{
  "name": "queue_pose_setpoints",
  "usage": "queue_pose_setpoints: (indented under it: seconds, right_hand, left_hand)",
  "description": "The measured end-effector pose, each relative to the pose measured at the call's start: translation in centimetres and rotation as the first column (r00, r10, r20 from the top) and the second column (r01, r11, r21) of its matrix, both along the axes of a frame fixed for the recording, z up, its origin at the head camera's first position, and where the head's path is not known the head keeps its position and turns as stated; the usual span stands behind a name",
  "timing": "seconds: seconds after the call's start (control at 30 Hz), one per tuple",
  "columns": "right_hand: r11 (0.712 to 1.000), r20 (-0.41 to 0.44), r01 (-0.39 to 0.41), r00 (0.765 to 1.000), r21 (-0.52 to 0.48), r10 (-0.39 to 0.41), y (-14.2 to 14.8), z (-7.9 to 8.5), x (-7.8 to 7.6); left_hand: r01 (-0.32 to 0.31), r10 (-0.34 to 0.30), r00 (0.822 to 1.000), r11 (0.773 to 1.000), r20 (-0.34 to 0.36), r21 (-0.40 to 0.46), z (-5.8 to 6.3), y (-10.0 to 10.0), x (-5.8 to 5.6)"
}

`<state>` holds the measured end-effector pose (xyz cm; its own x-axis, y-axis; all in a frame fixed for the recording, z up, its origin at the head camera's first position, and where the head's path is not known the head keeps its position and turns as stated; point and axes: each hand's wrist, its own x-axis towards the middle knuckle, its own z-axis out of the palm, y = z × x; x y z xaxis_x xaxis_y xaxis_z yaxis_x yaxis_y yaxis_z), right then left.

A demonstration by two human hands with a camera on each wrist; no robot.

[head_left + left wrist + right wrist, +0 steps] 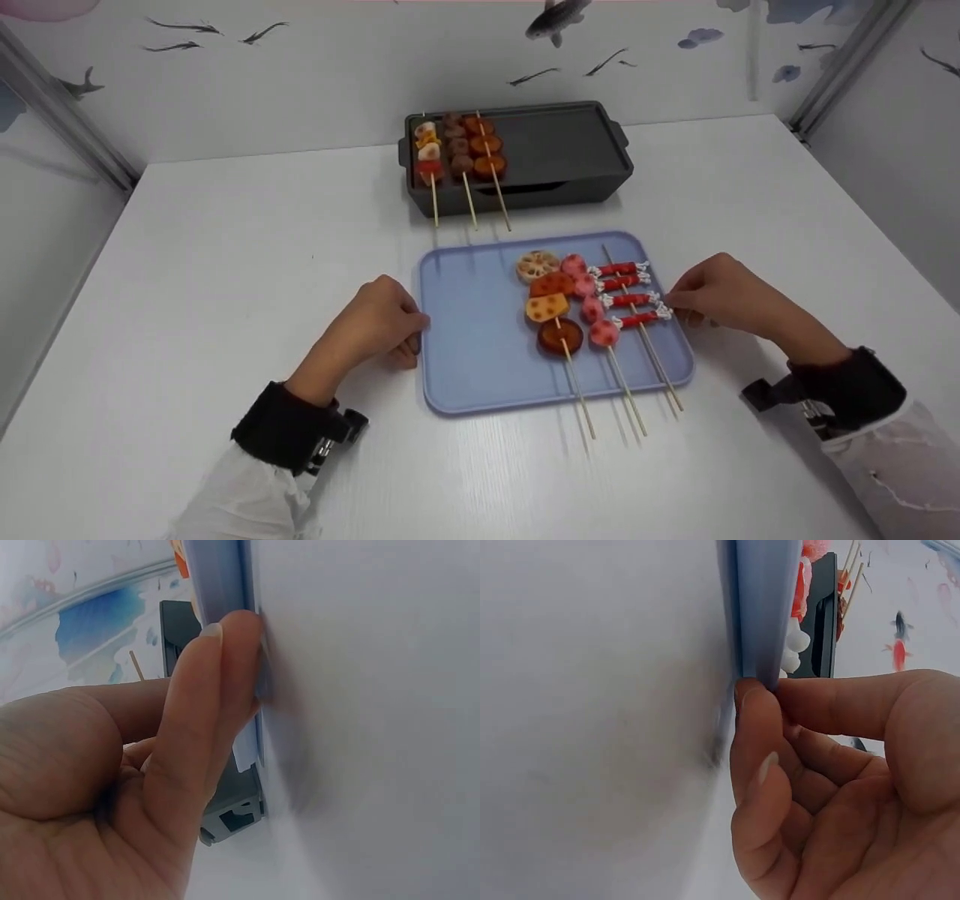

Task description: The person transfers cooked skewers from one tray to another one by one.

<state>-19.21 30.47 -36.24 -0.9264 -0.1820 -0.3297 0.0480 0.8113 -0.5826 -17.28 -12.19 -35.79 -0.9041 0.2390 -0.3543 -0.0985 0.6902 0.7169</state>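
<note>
A light blue tray (472, 345) lies on the white table between both hands. My left hand (371, 319) grips its left edge, thumb at the rim. On the opposite side my right hand (724, 292) pinches the right edge between thumb and fingers (757, 720). Three toy food skewers lie on the tray's right half: one of vegetable slices (547, 307) with a lotus root piece, one of pink balls (592, 309), and one of red pieces with frilly white ends (628, 301). Their sticks reach over the tray's front edge.
Behind the tray stands a dark grill box (555, 150). On its left side rest three more skewers: a mixed one (429, 152), one of brown balls (460, 150) and one of round orange-brown slices (489, 146). White patterned panels (337, 90) enclose the table (225, 300).
</note>
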Motion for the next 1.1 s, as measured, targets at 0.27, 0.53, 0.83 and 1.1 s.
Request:
queue_pose_setpoints:
  seconds: [0.27, 0.53, 0.83, 1.1]
  right_hand:
    - [1.000, -0.004, 0.003, 1.000, 0.002, -0.002, 0.0, 0.1, 0.0]
    - [1.000, 0.021, -0.002, 1.000, -0.011, 0.002, 0.0, 0.0, -0.1]
    - [1.000, 0.011, -0.011, 1.000, 0.000, 0.011, 0.0, 0.1, -0.1]
    - [1.000, -0.013, -0.031, 0.999, -0.004, 0.031, 0.0, 0.2, 0.0]
  left_hand:
    - [-0.091, 0.091, 0.994, 0.996, -0.051, 0.001, 2.3, 0.1, 0.5]
    - [-0.148, 0.216, 0.928, 0.962, -0.303, 0.230, 4.9, 1.8, 1.5]
    - [-0.165, 0.217, 0.976, 0.809, -0.025, 0.565, 8.4, 5.9, -1.7]
    - [-0.342, 0.197, 0.937, 0.681, 0.287, 0.647, 8.2, 9.3, -6.1]
